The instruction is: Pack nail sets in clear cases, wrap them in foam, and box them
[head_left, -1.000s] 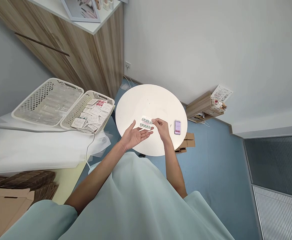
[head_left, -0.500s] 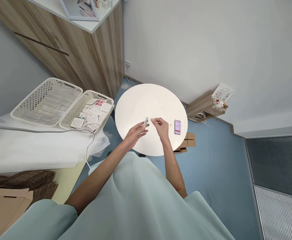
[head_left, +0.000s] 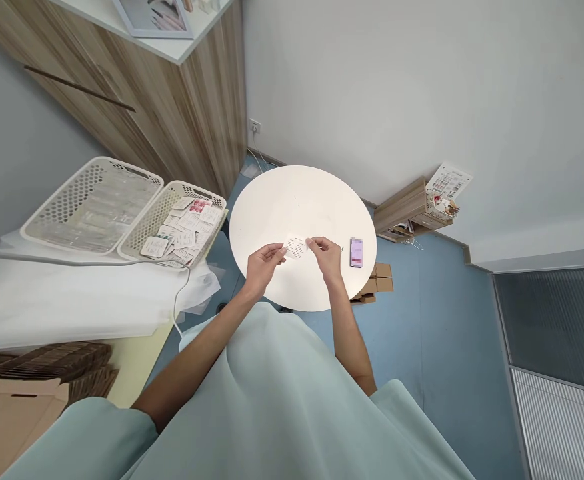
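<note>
Fingers: left hand (head_left: 262, 268) grasps the near-left edge of the card by thumb and fingertips; right hand (head_left: 329, 260) has its fingertips at the opposite edge, looks like a light pinch, actual contact hard to confirm.
Table: round, white, smooth-topped table (head_left: 297, 190), directly beneath both hands.
Baskets: two white perforated plastic baskets well off to the left. Larger one (head_left: 36, 212) holds clear plastic pieces; smaller one (head_left: 219, 199) holds a loose pile of printed white cards.
Cable: thin grey cable (head_left: 72, 261) runs along the baskets' near side, bends down near the left arm. Possible snag if that arm swings left.
Phone: slim rectangular phone, purple screen (head_left: 357, 253), on table right of the right hand. Could get knocked by a wide right-hand move.
Card: flat white rectangular card, dark printed lines (head_left: 297, 247), between the hands, over the table. Could slip or flex: edge-only grip.
</note>
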